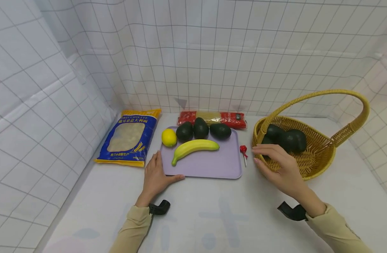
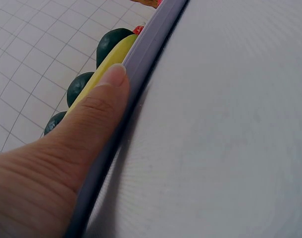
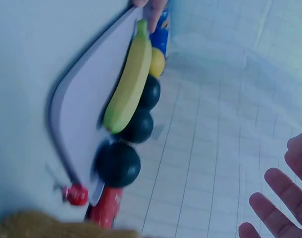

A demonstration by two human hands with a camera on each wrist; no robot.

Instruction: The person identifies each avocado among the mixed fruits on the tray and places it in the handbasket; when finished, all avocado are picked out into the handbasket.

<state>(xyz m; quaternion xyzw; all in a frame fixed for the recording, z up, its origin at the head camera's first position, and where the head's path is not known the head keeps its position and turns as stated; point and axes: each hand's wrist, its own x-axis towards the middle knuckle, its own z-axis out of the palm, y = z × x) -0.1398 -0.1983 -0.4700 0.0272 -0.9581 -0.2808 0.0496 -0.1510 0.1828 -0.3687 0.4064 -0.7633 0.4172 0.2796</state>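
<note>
My left hand [image 1: 156, 175] rests at the near left corner of a lilac tray [image 1: 209, 166], thumb along the front rim and straight fingers by the left side. In the left wrist view the thumb [image 2: 99, 101] lies against the rim. On the tray are a banana [image 1: 196, 146], a lemon [image 1: 169, 137] and three dark green avocados [image 1: 201, 129]. Over the left rim of a wicker basket [image 1: 320, 163] hovers my right hand [image 1: 283, 168], fingers extended and holding nothing. Inside that basket lie dark avocados [image 1: 292, 140], partly hidden by the rim and hand.
A red lollipop [image 1: 243, 150] lies between tray and basket. Behind the tray is a red-ended pasta pack [image 1: 232, 120]; a blue orecchiette bag [image 1: 128, 137] lies to its left. The basket's tall handle [image 1: 323, 92] arches up at right. Grid-patterned sheets hang behind and at the left.
</note>
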